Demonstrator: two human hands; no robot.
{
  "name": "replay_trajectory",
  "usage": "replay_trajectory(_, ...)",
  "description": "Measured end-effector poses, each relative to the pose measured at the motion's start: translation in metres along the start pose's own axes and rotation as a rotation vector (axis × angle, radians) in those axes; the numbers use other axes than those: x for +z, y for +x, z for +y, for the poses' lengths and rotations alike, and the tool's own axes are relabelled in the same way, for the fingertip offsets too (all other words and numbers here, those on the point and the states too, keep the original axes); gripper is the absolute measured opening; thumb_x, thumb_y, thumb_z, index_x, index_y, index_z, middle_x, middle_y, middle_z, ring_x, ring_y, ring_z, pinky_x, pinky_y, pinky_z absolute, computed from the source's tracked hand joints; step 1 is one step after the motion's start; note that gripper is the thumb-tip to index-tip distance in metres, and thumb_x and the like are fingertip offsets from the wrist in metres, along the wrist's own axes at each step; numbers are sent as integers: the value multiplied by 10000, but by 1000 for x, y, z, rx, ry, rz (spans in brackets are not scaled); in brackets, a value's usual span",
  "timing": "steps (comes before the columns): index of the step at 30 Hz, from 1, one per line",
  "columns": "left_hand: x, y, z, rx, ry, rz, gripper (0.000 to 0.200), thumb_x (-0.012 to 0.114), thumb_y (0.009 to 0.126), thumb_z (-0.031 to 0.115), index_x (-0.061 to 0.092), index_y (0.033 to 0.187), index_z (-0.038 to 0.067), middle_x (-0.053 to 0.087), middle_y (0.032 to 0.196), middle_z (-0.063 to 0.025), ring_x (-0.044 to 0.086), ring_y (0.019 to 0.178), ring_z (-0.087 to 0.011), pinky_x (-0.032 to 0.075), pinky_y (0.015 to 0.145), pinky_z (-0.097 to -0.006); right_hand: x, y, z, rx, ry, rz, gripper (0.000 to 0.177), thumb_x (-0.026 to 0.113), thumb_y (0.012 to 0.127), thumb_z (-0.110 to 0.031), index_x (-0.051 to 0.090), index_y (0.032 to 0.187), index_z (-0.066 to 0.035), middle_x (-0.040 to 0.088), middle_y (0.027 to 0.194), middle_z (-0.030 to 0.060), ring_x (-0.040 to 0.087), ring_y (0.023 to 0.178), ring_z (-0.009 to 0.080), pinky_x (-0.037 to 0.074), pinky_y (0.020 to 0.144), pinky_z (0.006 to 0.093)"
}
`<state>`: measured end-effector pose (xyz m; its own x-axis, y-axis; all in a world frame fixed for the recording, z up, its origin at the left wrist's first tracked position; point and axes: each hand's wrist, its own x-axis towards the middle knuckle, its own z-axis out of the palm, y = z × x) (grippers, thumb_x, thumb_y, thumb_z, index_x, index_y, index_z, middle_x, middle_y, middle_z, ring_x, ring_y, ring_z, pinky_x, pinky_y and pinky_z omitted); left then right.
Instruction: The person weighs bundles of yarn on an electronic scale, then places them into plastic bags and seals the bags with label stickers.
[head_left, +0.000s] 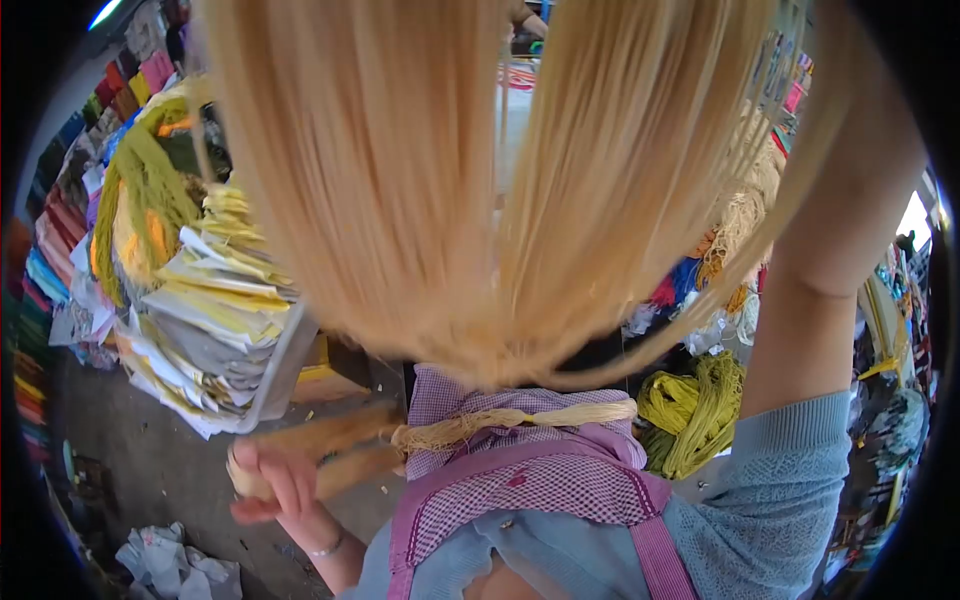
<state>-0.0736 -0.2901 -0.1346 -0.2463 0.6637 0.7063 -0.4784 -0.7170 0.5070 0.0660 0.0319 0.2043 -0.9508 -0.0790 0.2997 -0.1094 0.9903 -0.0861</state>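
Observation:
A large hank of peach-beige yarn hangs close before the camera, split in two lengths that meet at a lower loop. My raised right arm runs up beside it at the right; its hand is hidden. My left hand, with a bracelet at the wrist, is low at the left. Its fingers are curled about the end of a stretched tan yarn loop, blurred by motion. That loop reaches to my lap, where a pale twisted skein lies across the purple checked apron.
A plastic bin full of papers and yellow bundles stands at the left, with olive-green yarn heaped behind it. Green skeins lie by my right side. Crumpled paper is on the floor. Coloured yarn piles line both sides.

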Motion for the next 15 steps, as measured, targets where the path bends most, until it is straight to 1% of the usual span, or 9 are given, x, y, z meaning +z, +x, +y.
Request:
replay_trajectory(3, 37, 52, -15, 55, 21, 510, 630, 479, 976, 377, 296, 1419, -31, 438, 518, -2, 370, 349, -68, 318, 347, -188, 75, -20, -2, -28, 24, -379, 319, 596, 775, -264, 704, 874, 19, 682, 791, 156, 643, 711, 261, 518, 647, 399)
replay_trajectory(5, 38, 93, -36, -55, 260, 536, 642, 544, 942, 348, 324, 1417, -24, 582, 891, -71, 579, 729, -126, 387, 465, -168, 145, -41, -2, -11, 79, -619, 337, 603, 769, -272, 706, 882, 28, 688, 802, 166, 659, 732, 274, 529, 667, 407)
replay_trajectory(6, 45, 111, -47, -151, 508, 584, 649, 594, 916, 266, 312, 1429, -15, 569, 1190, -143, 601, 1007, -199, 430, 534, -183, 168, -53, 2, -4, 138, -675, 329, 657, 716, -304, 683, 729, 23, 626, 610, 143, 628, 611, 254, 502, 601, 401)
replay_trajectory(7, 52, 127, -60, -200, 524, 517, 746, 685, 841, 118, 280, 1459, 18, 453, 1388, -182, 532, 1200, -264, 478, 666, -210, 181, -62, 8, 61, 277, -768, 380, 642, 754, -312, 628, 887, 44, 639, 713, 157, 635, 671, 268, 504, 613, 390)
replay_trajectory(8, 50, 134, -76, -234, 605, 387, 834, 722, 784, 58, 255, 1474, 34, 426, 1408, -183, 508, 1226, -259, 481, 726, -221, 188, -70, 13, 131, 411, -857, 463, 628, 791, -320, 572, 1045, 64, 653, 816, 171, 642, 731, 282, 506, 625, 380)
replay_trajectory(11, 38, 142, -123, -467, 683, 54, 1072, 807, 665, -20, 158, 1512, 81, 372, 1437, -179, 477, 1242, -230, 474, 845, -244, 181, -95, 13, 360, 970, -700, 416, 609, 835, -277, 495, 1071, 46, 576, 651, 69, 581, 534, 139, 454, 463, 284)
replay_trajectory(12, 50, 141, -137, -580, 330, 146, 1073, 794, 704, -3, 99, 1517, 77, 488, 1329, -166, 530, 1160, -198, 476, 846, -261, 190, -103, 21, 376, 1041, -630, 368, 602, 865, -277, 483, 1054, 15, 552, 617, 52, 559, 509, 109, 442, 456, 254)
replay_trajectory(14, 49, 155, -144, -915, 460, 80, 1039, 763, 749, -6, 66, 1515, 72, 613, 1133, -120, 612, 995, -162, 498, 752, -248, 196, -129, 26, 482, 990, -507, 355, 601, 881, -295, 488, 1041, 2, 547, 605, 40, 550, 496, 106, 436, 447, 253)
replay_trajectory(15, 48, 158, -149, -1016, 444, 87, 945, 731, 794, 24, 113, 1508, 60, 658, 907, -67, 625, 766, -99, 480, 606, -219, 198, -144, 28, 572, 915, -397, 345, 600, 897, -313, 493, 1028, -12, 543, 593, 29, 541, 484, 103, 429, 438, 252)
